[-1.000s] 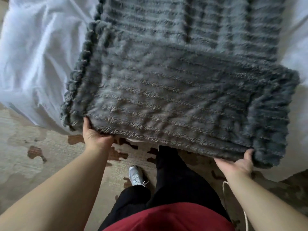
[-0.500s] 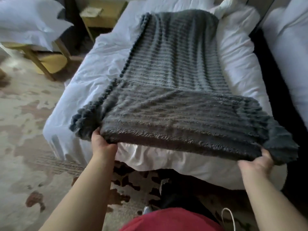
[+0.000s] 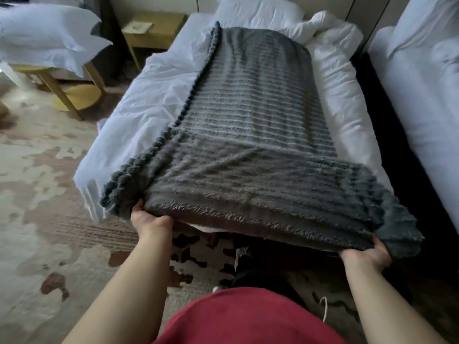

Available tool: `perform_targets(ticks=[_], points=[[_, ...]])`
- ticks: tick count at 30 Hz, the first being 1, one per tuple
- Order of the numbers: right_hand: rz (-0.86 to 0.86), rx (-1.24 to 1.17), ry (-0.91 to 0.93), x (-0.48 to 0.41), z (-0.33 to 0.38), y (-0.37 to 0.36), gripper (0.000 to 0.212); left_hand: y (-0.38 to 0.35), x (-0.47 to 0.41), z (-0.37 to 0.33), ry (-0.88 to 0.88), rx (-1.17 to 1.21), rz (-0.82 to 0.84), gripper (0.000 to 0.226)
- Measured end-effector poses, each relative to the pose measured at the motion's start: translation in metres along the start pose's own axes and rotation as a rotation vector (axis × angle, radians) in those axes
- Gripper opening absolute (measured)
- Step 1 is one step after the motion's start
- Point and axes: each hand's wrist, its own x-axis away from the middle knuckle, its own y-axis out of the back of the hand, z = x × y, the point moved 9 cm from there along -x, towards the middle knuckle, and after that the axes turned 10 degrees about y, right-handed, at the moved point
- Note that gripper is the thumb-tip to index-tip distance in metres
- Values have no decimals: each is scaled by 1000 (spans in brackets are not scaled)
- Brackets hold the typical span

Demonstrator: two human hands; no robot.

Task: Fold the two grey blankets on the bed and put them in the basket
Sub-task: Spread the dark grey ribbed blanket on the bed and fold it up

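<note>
Your left grip and right grip each hold the near edge of the grey blanket, lifted a little — fingers hidden beneath it. Ahead of both grips it lies lengthwise on the bed, toward the pillow.

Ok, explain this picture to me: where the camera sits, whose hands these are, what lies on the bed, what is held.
There is no machine here. A person wears one camera on the head, looking forward and down, so the hands reaching in from below are the wearer's own. Ahead stands a white bed with a pillow at its far end. A grey blanket lies lengthwise along it. The left hand and the right hand each grip the blanket's near edge, holding that end up over the foot of the bed. A second bed stands to the right.
</note>
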Motion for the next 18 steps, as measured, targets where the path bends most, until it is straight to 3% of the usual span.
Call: perform_targets(ticks=[10, 14, 18], points=[[-158, 96, -23, 14, 3, 37, 21, 48, 0, 9, 17, 9, -73, 39], [-120, 63, -25, 9, 1, 19, 7, 30, -5, 13, 36, -34, -64, 22], [-105, 21, 5, 0, 4, -9, 10, -3, -10, 17, 85, -90, -27, 20]])
